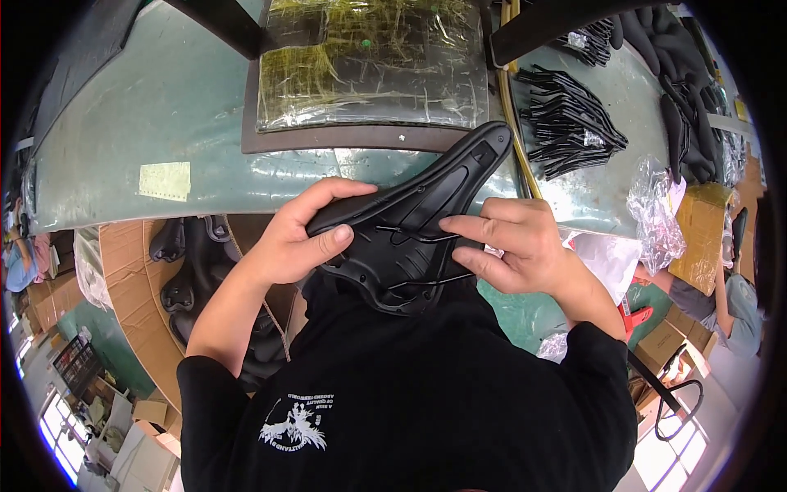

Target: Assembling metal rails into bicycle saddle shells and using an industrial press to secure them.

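A black bicycle saddle (426,197) is held close to my body over the table's near edge, its underside facing up and its narrow nose pointing to the far right. My left hand (297,238) clasps the wide rear part at the left, thumb on the underside and fingers over the edge. Across the underside lies a thin black metal saddle rail (428,239). Thumb and forefinger of my right hand (518,244) close around the rail's right part, whose end is hidden by the fingers.
A dark board wrapped in yellowed tape (369,74) lies ahead, between dark frame legs. Bundled black rails (574,123) and more saddles (689,90) are at the right of the green table (98,164). An open carton (131,303) of saddles stands left. Another person's arm (697,299) shows at right.
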### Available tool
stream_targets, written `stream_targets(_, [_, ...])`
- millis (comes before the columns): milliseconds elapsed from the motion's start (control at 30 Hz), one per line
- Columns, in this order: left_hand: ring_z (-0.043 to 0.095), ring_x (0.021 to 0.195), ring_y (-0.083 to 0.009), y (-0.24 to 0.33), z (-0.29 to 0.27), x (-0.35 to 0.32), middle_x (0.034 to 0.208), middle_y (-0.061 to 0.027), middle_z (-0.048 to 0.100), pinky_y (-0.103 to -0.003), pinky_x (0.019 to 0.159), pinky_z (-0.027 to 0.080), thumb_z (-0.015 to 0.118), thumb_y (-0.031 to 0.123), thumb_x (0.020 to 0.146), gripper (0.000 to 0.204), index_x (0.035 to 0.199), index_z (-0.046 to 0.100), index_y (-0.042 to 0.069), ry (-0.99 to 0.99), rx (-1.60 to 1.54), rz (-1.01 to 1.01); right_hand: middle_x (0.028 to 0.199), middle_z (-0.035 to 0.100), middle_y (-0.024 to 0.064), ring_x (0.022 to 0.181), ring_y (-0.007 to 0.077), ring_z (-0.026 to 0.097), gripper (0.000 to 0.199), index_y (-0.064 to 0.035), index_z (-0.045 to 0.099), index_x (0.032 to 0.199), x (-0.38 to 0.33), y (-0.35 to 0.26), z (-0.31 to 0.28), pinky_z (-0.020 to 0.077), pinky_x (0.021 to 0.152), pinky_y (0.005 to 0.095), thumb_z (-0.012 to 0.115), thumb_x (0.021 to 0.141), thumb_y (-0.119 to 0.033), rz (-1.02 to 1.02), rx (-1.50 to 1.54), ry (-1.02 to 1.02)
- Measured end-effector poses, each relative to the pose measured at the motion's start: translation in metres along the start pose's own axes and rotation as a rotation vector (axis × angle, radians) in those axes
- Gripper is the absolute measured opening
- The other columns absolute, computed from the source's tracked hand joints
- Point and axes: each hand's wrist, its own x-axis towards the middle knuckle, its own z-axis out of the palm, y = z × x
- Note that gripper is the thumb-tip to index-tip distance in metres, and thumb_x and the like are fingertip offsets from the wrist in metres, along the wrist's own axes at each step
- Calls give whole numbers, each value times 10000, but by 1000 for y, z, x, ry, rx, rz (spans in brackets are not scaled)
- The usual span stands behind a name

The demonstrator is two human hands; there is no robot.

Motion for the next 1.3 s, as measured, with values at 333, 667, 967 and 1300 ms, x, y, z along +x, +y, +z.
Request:
stream_targets(333, [566,1348,-197,10,0,5,1380,-96,610,-360,1170,419,711,170,968,538,1449,530,8,-132,-154,-90,664,544,14,514,216,580,235,-108,831,1054,-2,-6,-3,469,474,357,865,822,-131,-83,-11,-22])
stream_targets(667, [613,1341,-241,11,9,16,1437,-131,659,-378,1170,442,708,89,935,563,1480,613,-14,-250,-29,-82,662,480,-18,500,174,524,243,-119,819,1006,14,-10,13,389,448,339,879,779,-177,-288,-26,-44])
stream_targets(967, [662,1268,-230,10,15,24,1358,-147,711,-370,1108,493,719,93,929,518,1428,646,-24,-243,67,35,687,492,-6,547,202,586,203,-144,787,962,16,-14,13,451,463,368,860,779,-191,-269,-64,-51])
stream_targets(1300, [632,1276,-195,16,14,44,1359,-128,698,-345,1133,462,651,92,994,467,1436,629,-57,242,-37,144,1362,628,200,1261,418,610,670,-7,648,1353,54,3,-12,502,1070,474,900,812,-312,-44,-212,332])
